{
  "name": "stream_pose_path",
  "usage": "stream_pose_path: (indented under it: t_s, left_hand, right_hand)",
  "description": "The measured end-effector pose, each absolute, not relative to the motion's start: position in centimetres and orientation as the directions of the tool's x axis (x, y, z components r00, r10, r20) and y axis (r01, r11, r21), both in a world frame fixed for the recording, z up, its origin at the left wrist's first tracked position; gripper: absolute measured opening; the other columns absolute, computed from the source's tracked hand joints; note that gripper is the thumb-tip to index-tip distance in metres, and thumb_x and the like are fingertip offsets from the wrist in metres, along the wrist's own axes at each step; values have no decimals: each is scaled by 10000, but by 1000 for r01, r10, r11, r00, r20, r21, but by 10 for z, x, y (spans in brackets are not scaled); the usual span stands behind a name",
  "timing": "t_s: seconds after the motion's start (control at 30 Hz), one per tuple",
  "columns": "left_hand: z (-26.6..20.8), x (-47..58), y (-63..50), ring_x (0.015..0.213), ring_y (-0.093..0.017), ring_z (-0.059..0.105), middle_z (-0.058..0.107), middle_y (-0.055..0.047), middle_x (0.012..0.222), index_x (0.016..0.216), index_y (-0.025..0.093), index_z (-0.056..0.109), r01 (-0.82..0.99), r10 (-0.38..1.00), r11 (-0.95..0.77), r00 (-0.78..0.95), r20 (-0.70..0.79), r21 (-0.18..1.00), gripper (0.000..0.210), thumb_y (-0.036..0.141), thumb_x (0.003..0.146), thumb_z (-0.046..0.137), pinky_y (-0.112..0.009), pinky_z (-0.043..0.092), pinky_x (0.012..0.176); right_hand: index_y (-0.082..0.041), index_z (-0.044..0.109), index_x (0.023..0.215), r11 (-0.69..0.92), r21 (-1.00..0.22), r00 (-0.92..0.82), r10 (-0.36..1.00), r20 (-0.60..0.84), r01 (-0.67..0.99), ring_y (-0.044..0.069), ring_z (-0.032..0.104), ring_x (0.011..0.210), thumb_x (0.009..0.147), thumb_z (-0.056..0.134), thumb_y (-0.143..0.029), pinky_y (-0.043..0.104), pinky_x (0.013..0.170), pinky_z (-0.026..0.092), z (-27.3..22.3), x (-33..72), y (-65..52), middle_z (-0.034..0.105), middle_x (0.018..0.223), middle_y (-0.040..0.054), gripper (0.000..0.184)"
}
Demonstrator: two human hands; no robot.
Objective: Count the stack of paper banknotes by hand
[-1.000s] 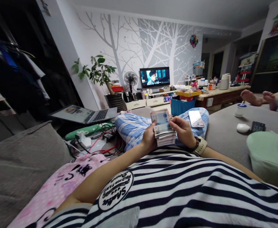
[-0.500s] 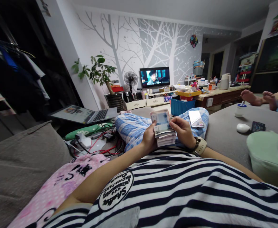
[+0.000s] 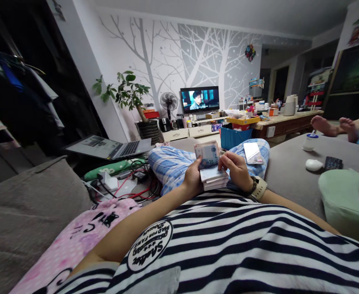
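Note:
A thick stack of banknotes is bent over above my lap, its upper part standing up and its lower part folded toward me. My left hand is closed around the left side of the stack, thumb on the front note. At the right edge, my right hand has its thumb and fingers pinched together at the notes. The upright face shows a bluish note with a printed 10. A pale watch is on my right wrist. Beyond that hand a phone lies on my checked trousers.
To the left an open laptop stands above tangled cables and a white power strip. A white mouse, a dark remote and a green neck pillow lie at right. Another person's feet rest beyond.
The front note has turned down toward me onto the lower pile, and the note behind it now shows. My right fingers have curled in slightly; my left hand stays in place.

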State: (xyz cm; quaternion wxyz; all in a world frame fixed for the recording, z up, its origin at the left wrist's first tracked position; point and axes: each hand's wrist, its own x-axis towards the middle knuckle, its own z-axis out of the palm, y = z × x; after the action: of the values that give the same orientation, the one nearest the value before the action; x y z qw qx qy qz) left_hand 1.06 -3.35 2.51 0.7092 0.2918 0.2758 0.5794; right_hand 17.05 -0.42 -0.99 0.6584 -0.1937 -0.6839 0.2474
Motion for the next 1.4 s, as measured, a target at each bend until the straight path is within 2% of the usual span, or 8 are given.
stream_pose_path:
  t_s: [0.17, 0.27, 0.47, 0.67, 0.83, 1.0, 1.23, 1.4]
  left_hand:
    - [21, 6, -33, 1096, -418, 935, 947, -155, 1074, 1233, 134, 863, -641, 996, 70, 83, -22, 765, 283, 308, 1011, 875, -545, 748, 1095]
    - [22, 4, -36, 1041, -402, 928, 891, -113, 882, 999, 172, 808, -608, 999, 51, 42, -31, 792, 87, 218, 963, 873, -521, 754, 1044]
    - [22, 7, -39, 1024, -381, 923, 847, -79, 808, 891, 185, 764, -585, 1000, -7, 17, 21, 811, 171, 147, 836, 922, -483, 744, 1017]
    - [23, 6, -38, 997, -366, 930, 875, -73, 853, 979, 174, 802, -604, 1000, 1, 17, 12, 797, 208, 120, 826, 933, -480, 749, 1015]
    - [25, 7, -35, 1061, -396, 941, 937, -131, 1009, 1275, 136, 870, -627, 995, 72, 101, -11, 776, 341, 263, 961, 911, -527, 753, 1069]
    - [27, 9, -34, 1157, -410, 936, 956, -174, 1171, 1490, 113, 838, -665, 981, 163, 189, -47, 729, 486, 389, 1100, 750, -560, 740, 1129]
    - [29, 9, -38, 1151, -404, 935, 958, -169, 1187, 1524, 110, 840, -665, 975, 172, 218, -31, 727, 501, 346, 1139, 621, -562, 730, 1161]
    - [34, 10, -42, 1104, -423, 936, 954, -189, 1173, 1486, 91, 854, -658, 966, 215, 253, -58, 721, 539, 468, 1138, 688, -566, 751, 1106]
  right_hand:
    - [-278, 653, 714, 798, -598, 2, 600, 800, -76, 182, 461, 638, 974, 823, -933, 363, 646, 447, -9, 168, -3, 610, 665, -8, 725]
    - [-281, 615, 715, 777, -628, 89, 629, 772, -42, 178, 458, 651, 937, 871, -914, 356, 650, 429, -10, 167, 2, 576, 666, -21, 718]
    - [-283, 621, 726, 718, -696, 133, 692, 710, -15, 179, 497, 632, 903, 842, -951, 355, 663, 460, -10, 167, 10, 594, 633, -22, 726]
    - [-281, 609, 650, 743, -669, 69, 667, 742, 11, 176, 480, 603, 945, 827, -888, 358, 659, 487, -8, 170, 8, 583, 597, -17, 710]
    - [-280, 617, 666, 752, -659, 60, 657, 751, 14, 179, 480, 610, 983, 828, -808, 354, 658, 491, -9, 172, 9, 567, 607, -21, 652]
    - [-277, 619, 688, 778, -628, 57, 626, 777, 23, 175, 454, 617, 1016, 826, -752, 351, 650, 456, -9, 172, 7, 524, 624, -33, 613]
    - [-273, 666, 740, 824, -566, 24, 567, 824, -21, 184, 459, 664, 1036, 833, -751, 354, 653, 440, -10, 169, 0, 568, 690, -19, 587]
    - [-271, 676, 767, 817, -575, -33, 574, 818, -39, 188, 453, 682, 1033, 828, -797, 356, 653, 431, -10, 171, -2, 576, 708, -15, 610]
